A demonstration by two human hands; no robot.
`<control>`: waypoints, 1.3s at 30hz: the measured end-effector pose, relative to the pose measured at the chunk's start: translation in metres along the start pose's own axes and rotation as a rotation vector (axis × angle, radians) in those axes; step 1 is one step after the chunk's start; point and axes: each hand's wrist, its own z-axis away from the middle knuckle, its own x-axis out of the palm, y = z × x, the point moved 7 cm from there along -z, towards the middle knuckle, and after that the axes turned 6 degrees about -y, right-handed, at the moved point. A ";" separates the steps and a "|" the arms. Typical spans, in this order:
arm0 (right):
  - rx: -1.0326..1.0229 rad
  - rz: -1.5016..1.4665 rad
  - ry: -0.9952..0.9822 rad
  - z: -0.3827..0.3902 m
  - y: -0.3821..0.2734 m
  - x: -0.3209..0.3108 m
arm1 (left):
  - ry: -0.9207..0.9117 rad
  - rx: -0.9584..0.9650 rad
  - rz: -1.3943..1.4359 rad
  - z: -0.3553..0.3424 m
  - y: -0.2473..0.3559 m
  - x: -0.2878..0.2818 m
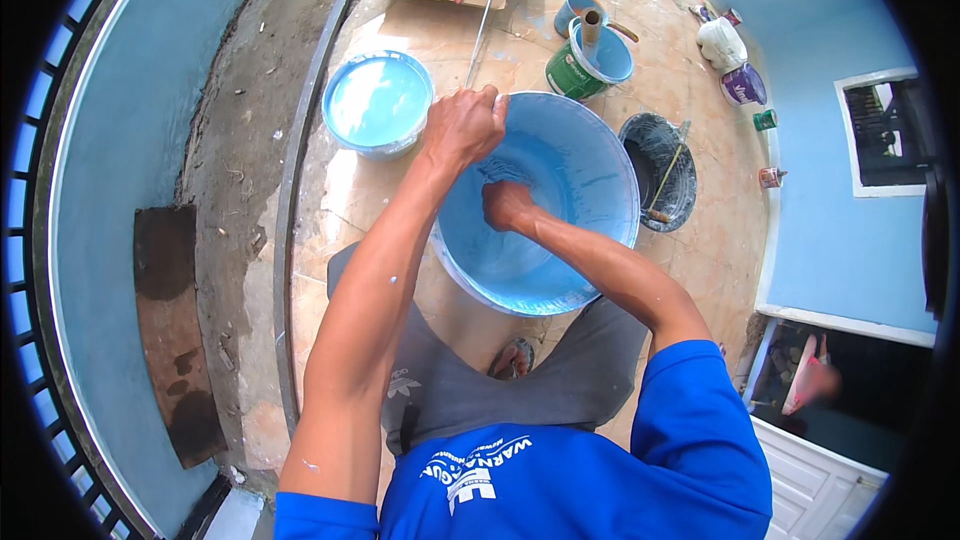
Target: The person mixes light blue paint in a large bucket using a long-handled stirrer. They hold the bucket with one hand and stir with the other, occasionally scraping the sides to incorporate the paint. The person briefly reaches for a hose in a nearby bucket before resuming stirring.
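A floor of glossy beige marble-look tiles (440,35) is seen in bright daylight, bordered on the left by a strip of rough bare concrete (245,140) and a metal floor rail (300,140). Pale blue painted walls (840,230) are seen to the right, where a dark window with a white frame (885,135) is set. At far left, another blue wall (120,120) is edged by dark railing bars (25,270).

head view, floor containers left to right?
Round lid with light-blue paint → big blue bucket, left hand on its rim, right hand inside → green paint can → black bucket → purple lid.
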 end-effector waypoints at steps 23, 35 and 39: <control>-0.326 0.311 -0.100 0.090 0.019 -0.041 | 0.053 0.022 -0.011 0.001 -0.007 0.002; -0.183 0.193 -0.120 0.038 0.018 0.042 | 0.000 0.004 -0.029 0.000 0.000 0.001; -0.254 0.249 -0.272 0.080 0.002 0.049 | -0.008 -0.011 -0.024 -0.001 -0.002 0.001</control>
